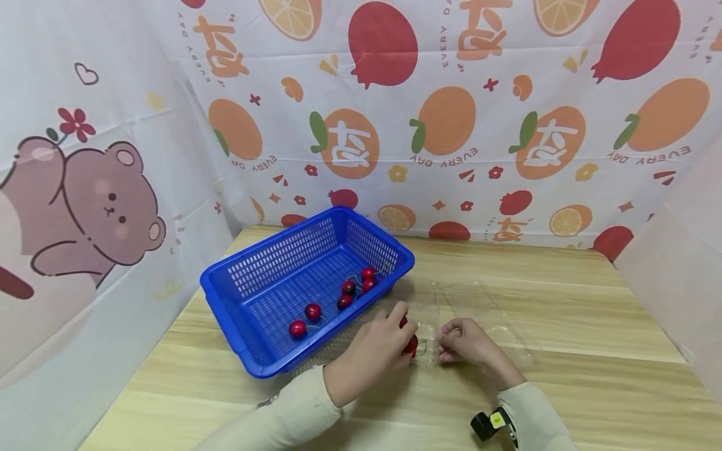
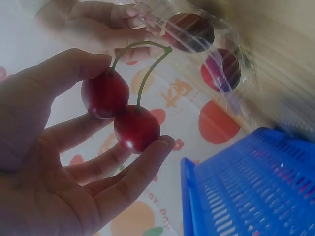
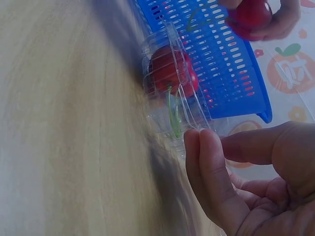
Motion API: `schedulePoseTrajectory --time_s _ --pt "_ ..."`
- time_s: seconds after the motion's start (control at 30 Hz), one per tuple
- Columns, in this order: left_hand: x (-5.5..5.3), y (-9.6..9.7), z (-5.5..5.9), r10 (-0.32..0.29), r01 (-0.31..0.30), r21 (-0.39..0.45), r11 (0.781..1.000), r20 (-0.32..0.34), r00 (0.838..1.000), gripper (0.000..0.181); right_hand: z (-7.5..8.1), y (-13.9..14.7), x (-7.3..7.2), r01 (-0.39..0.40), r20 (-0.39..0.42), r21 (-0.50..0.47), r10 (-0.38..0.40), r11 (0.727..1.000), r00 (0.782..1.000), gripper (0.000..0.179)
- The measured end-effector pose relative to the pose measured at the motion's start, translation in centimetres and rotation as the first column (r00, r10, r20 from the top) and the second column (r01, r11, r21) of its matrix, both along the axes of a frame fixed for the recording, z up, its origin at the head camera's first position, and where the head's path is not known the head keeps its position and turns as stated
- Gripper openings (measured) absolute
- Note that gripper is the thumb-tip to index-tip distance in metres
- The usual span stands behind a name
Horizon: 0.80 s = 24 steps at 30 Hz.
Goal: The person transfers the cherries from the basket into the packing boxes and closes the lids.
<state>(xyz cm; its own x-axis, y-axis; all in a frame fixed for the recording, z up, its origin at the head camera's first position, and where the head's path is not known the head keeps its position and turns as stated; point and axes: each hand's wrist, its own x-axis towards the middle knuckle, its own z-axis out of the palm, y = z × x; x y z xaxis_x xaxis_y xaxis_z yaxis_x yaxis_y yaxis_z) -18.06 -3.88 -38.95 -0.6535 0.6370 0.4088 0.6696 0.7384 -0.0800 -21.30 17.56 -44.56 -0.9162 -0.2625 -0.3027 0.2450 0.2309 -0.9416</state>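
Note:
My left hand (image 1: 375, 341) pinches a pair of cherries (image 2: 137, 129) between thumb and fingers. The left wrist view shows their two green stems joined at the top. Beside it, my right hand (image 1: 465, 341) pinches the edge of a clear plastic box (image 3: 172, 115) with thumb and fingertips. Two dark red cherries (image 3: 170, 71) lie inside that box, with a green stem trailing towards the right fingers. In the head view the box's clear lid (image 1: 474, 297) lies folded out to the right. The left hand partly covers the box there.
Left of the hands stands a blue perforated basket (image 1: 282, 266) with several cherries (image 1: 313, 311) in it. It stands close against the box. A wooden table (image 1: 609, 388) lies underneath, with printed cloth (image 1: 440, 207) hanging behind it. A black device (image 1: 483, 426) sits at my right wrist.

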Motion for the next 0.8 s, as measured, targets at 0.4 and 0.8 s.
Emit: schedulePoseTrajectory --time_s 0.4,0.8 --pt "-1.2 2.0 -1.0 -0.012 0.010 -0.081 0.997 -0.018 1.000 0.029 0.0 0.1 0.0 -0.007 -0.004 0.014 0.007 1.000 1.000 0.015" --pt "-1.9 2.9 -1.8 -0.010 0.013 -0.201 0.979 0.014 1.000 0.027 -0.1 0.3 -0.1 -0.021 -0.002 0.004 0.021 1.000 1.000 0.015"
